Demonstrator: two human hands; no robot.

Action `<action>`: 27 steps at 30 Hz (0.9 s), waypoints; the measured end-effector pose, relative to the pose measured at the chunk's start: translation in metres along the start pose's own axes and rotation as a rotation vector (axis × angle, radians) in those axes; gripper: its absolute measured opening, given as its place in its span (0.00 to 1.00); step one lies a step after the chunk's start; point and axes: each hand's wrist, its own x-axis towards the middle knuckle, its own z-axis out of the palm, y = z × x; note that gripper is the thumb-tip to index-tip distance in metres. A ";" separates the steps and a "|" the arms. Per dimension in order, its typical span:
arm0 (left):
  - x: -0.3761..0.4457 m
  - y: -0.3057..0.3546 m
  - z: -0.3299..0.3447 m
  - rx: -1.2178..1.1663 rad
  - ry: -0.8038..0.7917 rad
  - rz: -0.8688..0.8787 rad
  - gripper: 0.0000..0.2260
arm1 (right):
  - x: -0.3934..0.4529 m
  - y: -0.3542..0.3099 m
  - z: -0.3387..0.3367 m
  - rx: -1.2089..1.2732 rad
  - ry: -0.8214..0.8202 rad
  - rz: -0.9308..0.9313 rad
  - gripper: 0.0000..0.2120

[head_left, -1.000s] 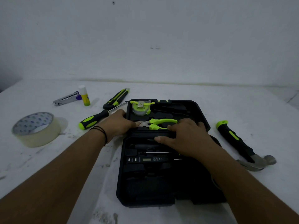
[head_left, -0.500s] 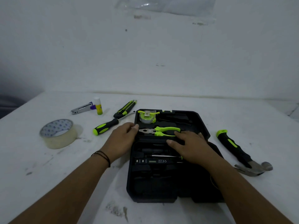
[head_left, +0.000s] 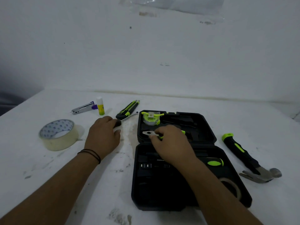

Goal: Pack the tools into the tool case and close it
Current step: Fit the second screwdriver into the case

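We have a single view, worn on the person's head, looking forward and down across the white table (head_left: 178, 104) toward the wall (head_left: 146, 54) behind it. It sits close, both forearms reaching in from the bottom edge. The wide lens bows the table's far edge.
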 end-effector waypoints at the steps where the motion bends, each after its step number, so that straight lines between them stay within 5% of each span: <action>1: 0.003 -0.001 0.001 0.024 -0.020 -0.021 0.11 | 0.002 -0.002 0.003 0.006 0.026 -0.002 0.14; 12: 0.012 -0.010 0.001 -0.107 -0.071 -0.180 0.07 | 0.012 -0.022 0.019 -0.018 -0.006 -0.102 0.14; 17: -0.010 0.008 -0.017 -0.608 0.062 -0.433 0.05 | 0.013 -0.025 0.011 0.169 -0.012 -0.092 0.10; 20: -0.018 0.023 -0.032 -1.030 -0.014 -0.568 0.07 | 0.015 -0.023 -0.003 0.327 -0.022 0.008 0.08; 27: -0.030 0.064 -0.059 -1.444 -0.247 -0.544 0.09 | 0.010 -0.022 -0.047 0.563 -0.233 0.124 0.05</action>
